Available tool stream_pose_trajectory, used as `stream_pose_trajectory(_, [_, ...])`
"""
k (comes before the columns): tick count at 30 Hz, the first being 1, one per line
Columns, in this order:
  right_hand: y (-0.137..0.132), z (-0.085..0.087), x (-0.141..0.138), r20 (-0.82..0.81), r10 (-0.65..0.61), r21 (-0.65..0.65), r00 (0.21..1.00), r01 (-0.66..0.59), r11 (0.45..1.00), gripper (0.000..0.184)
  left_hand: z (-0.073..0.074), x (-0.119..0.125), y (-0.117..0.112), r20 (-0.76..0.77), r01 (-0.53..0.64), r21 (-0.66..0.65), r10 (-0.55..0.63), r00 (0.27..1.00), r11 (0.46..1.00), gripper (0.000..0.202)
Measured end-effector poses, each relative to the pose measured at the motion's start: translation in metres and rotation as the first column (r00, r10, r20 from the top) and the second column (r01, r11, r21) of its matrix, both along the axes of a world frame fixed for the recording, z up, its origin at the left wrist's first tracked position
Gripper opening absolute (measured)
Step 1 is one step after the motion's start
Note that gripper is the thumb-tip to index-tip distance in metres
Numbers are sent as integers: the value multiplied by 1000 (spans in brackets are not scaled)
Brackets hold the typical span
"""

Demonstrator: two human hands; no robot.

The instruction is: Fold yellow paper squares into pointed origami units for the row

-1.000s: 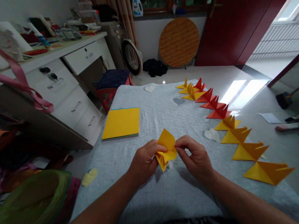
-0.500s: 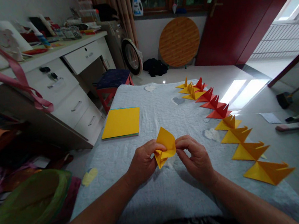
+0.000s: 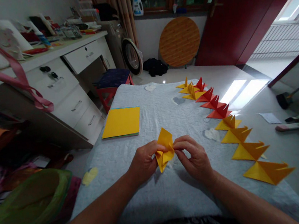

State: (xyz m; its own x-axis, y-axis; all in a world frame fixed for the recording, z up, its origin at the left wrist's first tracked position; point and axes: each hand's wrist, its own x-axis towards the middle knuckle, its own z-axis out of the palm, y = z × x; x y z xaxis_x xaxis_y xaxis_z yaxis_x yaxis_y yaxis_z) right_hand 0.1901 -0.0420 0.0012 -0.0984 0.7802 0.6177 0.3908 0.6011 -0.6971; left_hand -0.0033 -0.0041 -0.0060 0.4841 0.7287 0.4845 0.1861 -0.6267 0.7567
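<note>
Yellow origami piece (image 3: 164, 137), partly folded, is between the person's two hands, over the pale quilted cloth (image 3: 153, 107); whether it touches the cloth cannot be told. Left hand (image 3: 144, 161): thumb laid over the near-left folds, fingers closed beneath, paper gripped. Right hand (image 3: 194, 156): thumb and fingertips pinched together on the right edge, other fingers loosely curled.

Progress: yellow folded figures (image 3: 255, 151) and red folded figures (image 3: 218, 111) stand in a row along the right side, apparently complete. The held piece is judged mid-fold, its flaps open and its form short of theirs. A stack of square paper (image 3: 121, 122), yellow on top, lies flat at left, unfolded.

Orientation: long axis runs roughly away from the person; the broad flap points to the far end, the narrower tip back and slightly left.
</note>
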Motion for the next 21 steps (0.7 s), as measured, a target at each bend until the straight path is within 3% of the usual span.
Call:
stream_pose_trajectory(9, [-2, -2, -1, 38, 30, 13, 999, -31, 999, 26, 5, 1, -1, 13, -42, -36, 42, 999, 998, 6])
stream_pose_trajectory(16, [-1, -2, -1, 36, 72, 13, 997, -73, 997, 26, 4, 0, -3, -1, -92, -101, 92, 996, 991, 9])
stream_pose_trajectory(21, [-1, -2, -2, 50, 81, 6, 995, -82, 997, 25, 3, -1, -3, -20, -92, -75, 90, 996, 993, 12])
